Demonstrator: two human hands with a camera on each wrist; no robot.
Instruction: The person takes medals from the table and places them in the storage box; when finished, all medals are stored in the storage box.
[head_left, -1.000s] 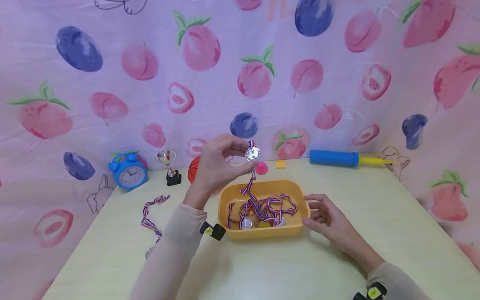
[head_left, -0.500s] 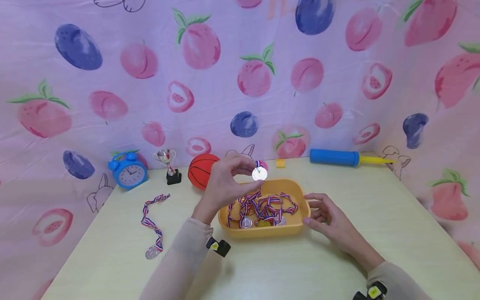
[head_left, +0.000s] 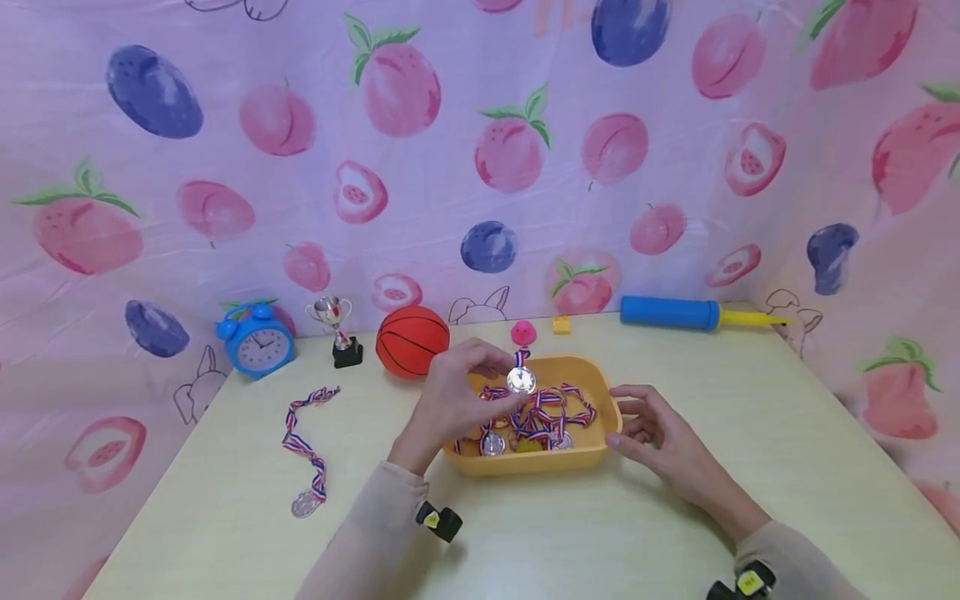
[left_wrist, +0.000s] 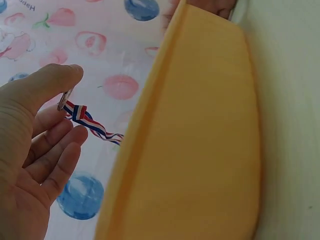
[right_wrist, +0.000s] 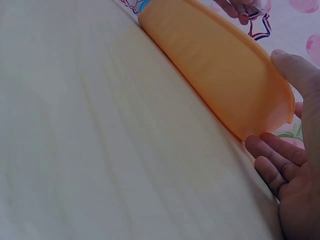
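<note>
In the head view, my left hand [head_left: 459,398] pinches a silver medal [head_left: 521,381] between thumb and fingers above a yellow plastic tub [head_left: 532,464]. The medal's red, white and blue ribbon [left_wrist: 95,124] trails toward the tub in the left wrist view. Inside the tub lie tangled striped ribbons [head_left: 553,408], two silver medals [head_left: 492,443] and a gold-coloured one [head_left: 528,447]. My right hand [head_left: 663,446] rests against the tub's right end, thumb and forefinger touching its outside. Another silver medal [head_left: 305,503] lies on the table to the left, its ribbon [head_left: 300,446] stretched out behind it.
Along the back stand a blue alarm clock [head_left: 259,342], a small trophy cup [head_left: 339,329] and a red basketball [head_left: 412,342]. Farther right are a pink toy [head_left: 523,332], a yellow block [head_left: 561,325] and a blue hand pump [head_left: 670,313]. Fruit-printed cloth hangs behind the table.
My left hand has lowered the pinched medal from well above the tub to just over it, shifting slightly right. The right hand stays at the tub's end.
</note>
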